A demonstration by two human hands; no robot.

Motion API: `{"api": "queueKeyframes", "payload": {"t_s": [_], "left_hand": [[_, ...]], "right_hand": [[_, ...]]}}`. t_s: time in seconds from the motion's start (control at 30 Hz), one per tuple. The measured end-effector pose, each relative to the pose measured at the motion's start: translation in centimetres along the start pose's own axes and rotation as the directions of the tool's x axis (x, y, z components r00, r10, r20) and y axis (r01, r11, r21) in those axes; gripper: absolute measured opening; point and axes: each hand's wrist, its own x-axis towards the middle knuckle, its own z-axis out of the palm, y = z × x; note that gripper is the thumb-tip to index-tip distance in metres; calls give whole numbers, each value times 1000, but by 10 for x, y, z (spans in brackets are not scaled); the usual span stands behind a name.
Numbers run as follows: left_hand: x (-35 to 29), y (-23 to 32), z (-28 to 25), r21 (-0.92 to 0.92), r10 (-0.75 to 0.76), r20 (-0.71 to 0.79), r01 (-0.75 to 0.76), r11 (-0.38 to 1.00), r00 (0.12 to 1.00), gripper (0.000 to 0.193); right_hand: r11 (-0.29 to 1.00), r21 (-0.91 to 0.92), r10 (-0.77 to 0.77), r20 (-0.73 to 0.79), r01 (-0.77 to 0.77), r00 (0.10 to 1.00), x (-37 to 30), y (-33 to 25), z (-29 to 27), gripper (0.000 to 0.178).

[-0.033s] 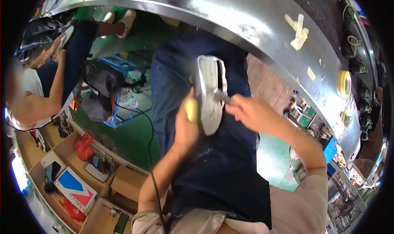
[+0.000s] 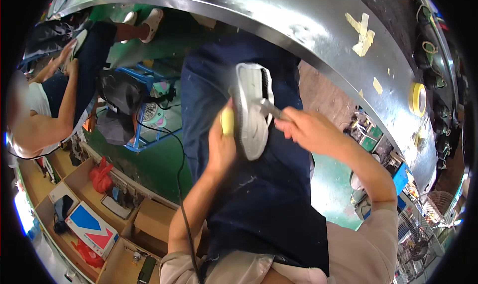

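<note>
A pale, shoe-shaped piece (image 2: 254, 129), white with a raised rim and a dark strip along its right side, rests on my lap over dark blue trousers. My left hand (image 2: 221, 147) is closed around its left side, with something yellow (image 2: 227, 122) at the thumb, perhaps a finger cover. In the closed fingers of my right hand (image 2: 306, 129) is a small hammer (image 2: 273, 110). Its metal head lies over the shoe's middle, blurred; whether it touches I cannot tell.
A shiny metal bench (image 2: 298, 27) curves across the far side and right, bearing a yellow tape roll (image 2: 417, 99). At left a person (image 2: 59, 100) sits working beside a blue-framed stool (image 2: 144, 134). A black cable (image 2: 183, 194) crosses my left arm. Wooden compartments (image 2: 72, 177) stand lower left.
The shoe has shifted slightly up and to the left, along with my left hand. The hammer head sits a little higher, and its handle is tilted more steeply.
</note>
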Motion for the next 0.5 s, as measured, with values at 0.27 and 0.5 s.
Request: {"api": "queueKeyframes", "payload": {"t_s": [0.27, 0.5], "left_hand": [[42, -1, 6, -228, 45, 210, 4, 974, 977, 58], [48, 19, 11, -285, -39, 92, 63, 956, 995, 72]], "right_hand": [[965, -250, -98, -74, 76, 992, 47, -9, -16, 32], [999, -55, -11, -124, 4, 992, 45, 2, 12, 32]]}}
